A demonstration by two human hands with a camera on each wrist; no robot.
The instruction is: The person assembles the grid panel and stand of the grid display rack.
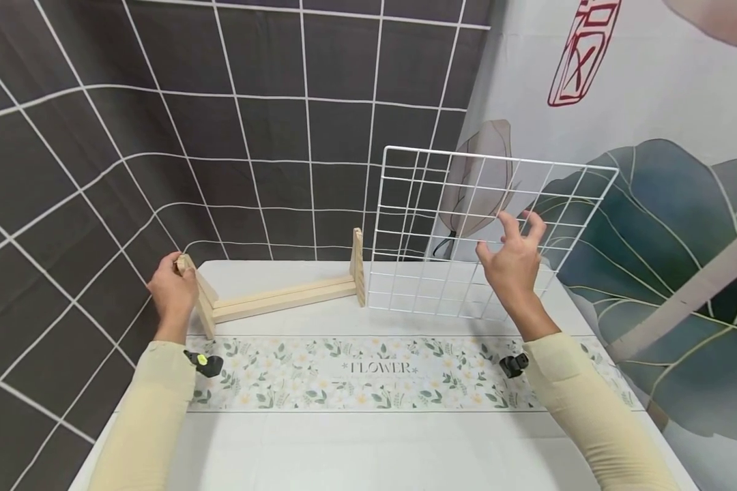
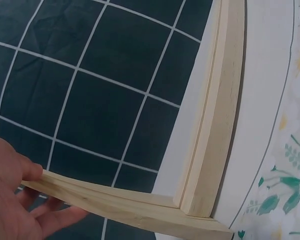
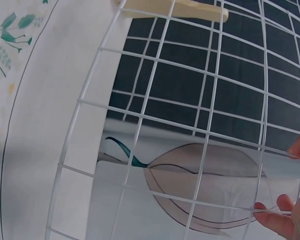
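At the left, my left hand (image 1: 173, 293) grips the top of one end piece of a pale wooden stand (image 1: 285, 299). In the left wrist view its fingers and thumb close round that end board (image 2: 115, 202), and a long crossbar (image 2: 215, 110) meets the board's far end. A white wire grid panel (image 1: 503, 157) stands nearly upright to the right of the stand, leaning slightly. My right hand (image 1: 516, 266) holds the panel by its wires, right of its middle; the right wrist view shows fingertips (image 3: 270, 219) at a wire. The panel's left edge is close beside the stand's right end piece (image 1: 358, 267).
The white table (image 1: 282, 450) carries a printed floral band with the word FLOWER (image 1: 381, 368) in front of the stand. Behind hangs a dark cloth with white grid lines (image 1: 270, 129). A leaf-patterned cloth (image 1: 675, 204) is on the right.
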